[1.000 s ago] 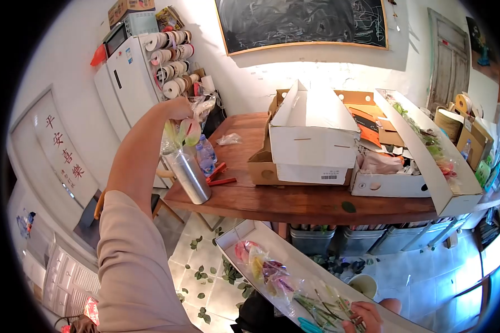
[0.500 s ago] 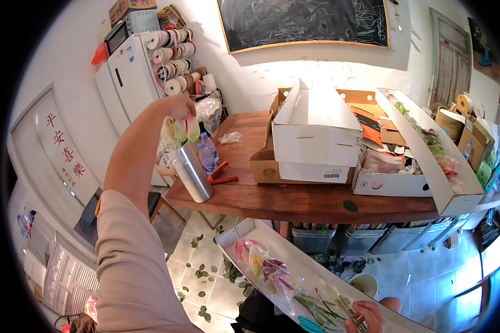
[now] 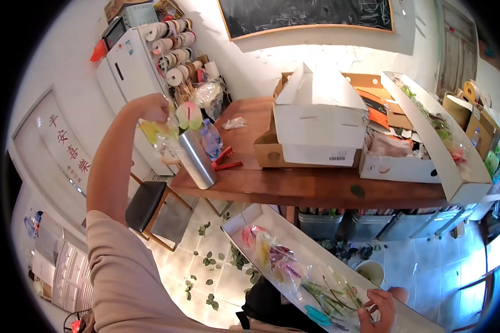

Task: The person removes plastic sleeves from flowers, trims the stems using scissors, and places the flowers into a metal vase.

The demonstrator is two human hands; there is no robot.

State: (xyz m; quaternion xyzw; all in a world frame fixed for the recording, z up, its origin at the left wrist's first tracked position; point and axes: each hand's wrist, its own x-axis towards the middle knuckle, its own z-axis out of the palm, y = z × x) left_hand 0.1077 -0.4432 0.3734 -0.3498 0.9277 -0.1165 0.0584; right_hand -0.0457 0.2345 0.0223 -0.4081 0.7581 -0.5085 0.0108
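Observation:
My left hand (image 3: pixel 151 107) is raised at the table's left end, its fingers closed just above a yellow-green flower in clear wrap (image 3: pixel 160 135). What lies between the fingers is hidden. Beside it, a pink-and-green anthurium (image 3: pixel 189 115) stands in a tall silver metal vase (image 3: pixel 199 164). Down at the lower right, my right hand (image 3: pixel 380 311) has its fingers curled at the ends of green flower stems (image 3: pixel 333 298) in a long white box (image 3: pixel 240 220). Several wrapped flowers (image 3: pixel 280 261) lie in that box, with turquoise-handled scissors (image 3: pixel 318 314) by the stems.
Behind the vase are plastic bottles (image 3: pixel 211 140) and a red tool (image 3: pixel 226 161) on the wooden table (image 3: pixel 244 186). White boxes (image 3: pixel 319 125) fill the table's middle and right. A black chair (image 3: pixel 145 205) stands left, and leaves (image 3: pixel 210 261) litter the floor near a bucket (image 3: pixel 370 272).
My left hand has shifted left, and the yellow-green flower now shows farther left of the anthurium. The view has turned slightly. My right hand stays by the stems.

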